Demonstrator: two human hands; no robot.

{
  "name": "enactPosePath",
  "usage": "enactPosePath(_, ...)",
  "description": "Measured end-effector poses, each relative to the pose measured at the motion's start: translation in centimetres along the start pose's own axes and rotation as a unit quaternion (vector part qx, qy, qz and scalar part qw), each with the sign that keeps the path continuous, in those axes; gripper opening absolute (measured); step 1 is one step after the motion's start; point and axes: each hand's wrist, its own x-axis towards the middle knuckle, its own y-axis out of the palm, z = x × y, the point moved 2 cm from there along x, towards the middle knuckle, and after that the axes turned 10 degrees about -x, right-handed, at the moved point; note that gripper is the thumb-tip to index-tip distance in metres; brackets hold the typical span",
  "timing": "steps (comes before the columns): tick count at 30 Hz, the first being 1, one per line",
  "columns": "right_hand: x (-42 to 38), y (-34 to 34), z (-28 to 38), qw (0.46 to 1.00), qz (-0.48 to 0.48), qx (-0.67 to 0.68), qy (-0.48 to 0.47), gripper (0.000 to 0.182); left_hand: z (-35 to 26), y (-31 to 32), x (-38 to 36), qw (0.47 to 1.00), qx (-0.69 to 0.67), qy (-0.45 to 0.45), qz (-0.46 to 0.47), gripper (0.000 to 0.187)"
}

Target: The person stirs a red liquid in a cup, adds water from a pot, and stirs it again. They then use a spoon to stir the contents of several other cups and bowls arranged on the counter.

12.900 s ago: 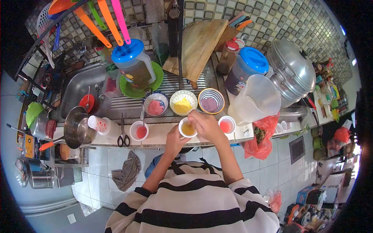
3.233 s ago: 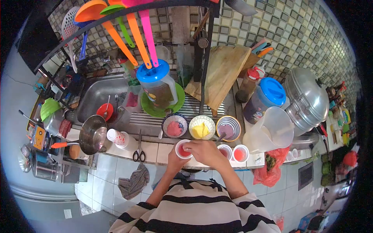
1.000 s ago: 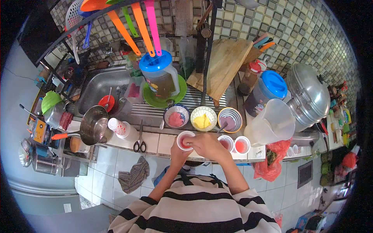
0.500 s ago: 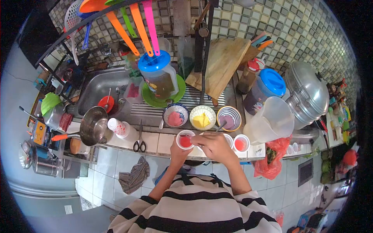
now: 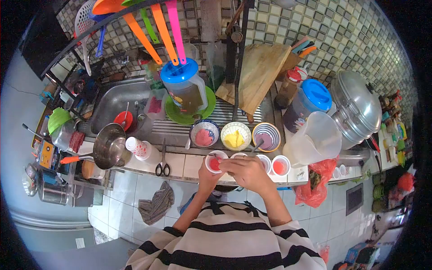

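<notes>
My left hand (image 5: pixel 208 181) is wrapped round a white paper cup (image 5: pixel 214 162) with red contents. My right hand (image 5: pixel 246 173) is closed at the cup's rim, pinching a thin dark utensil whose end reaches into the cup. Under and beside my right hand stand more white cups, partly hidden; the rightmost cup (image 5: pixel 281 166) also shows red contents. Behind them sit three bowls: one with pink contents (image 5: pixel 204 137), one with yellow contents (image 5: pixel 234 138) and a striped one with purple contents (image 5: pixel 268 139) and a spoon in it.
Scissors (image 5: pixel 163 168), stacked dotted cups (image 5: pixel 139 147) and a pan (image 5: pixel 110 146) lie to the left. Behind are a blue-lidded pitcher (image 5: pixel 183 90) on a green plate and a wooden board (image 5: pixel 258 76). A clear jug (image 5: pixel 312 141) and a steel steamer (image 5: pixel 355 103) stand right.
The view has shifted slightly. My right hand's fingers have changed position a little at the rim of the cup, which my left hand still holds.
</notes>
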Motion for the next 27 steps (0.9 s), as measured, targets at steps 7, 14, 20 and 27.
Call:
enactPosePath(7, -0.7, -0.6, -0.5, 0.993, 0.092, 0.061, 0.039, 0.019, 0.1, 0.0, -0.1, 0.999, -0.048, -0.012, -0.019, 0.05)
enactPosePath(14, -1.0, 2.4, -1.9, 0.992, 0.078, 0.015, 0.1, 0.015, -1.0, 0.3, 0.0, 0.999, -0.03, 0.002, -0.023, 0.05)
enactPosePath(20, -0.9, 4.1, -1.8, 0.984, 0.17, -0.015, 0.041, 0.015, 0.1, 0.0, -0.1, 0.998, -0.051, -0.019, 0.008, 0.052)
enactPosePath(27, 0.7, 3.8, -2.2, 0.988, 0.144, -0.017, 0.056, 0.019, -0.2, 0.2, -0.1, 1.0, -0.02, 0.005, -0.023, 0.052)
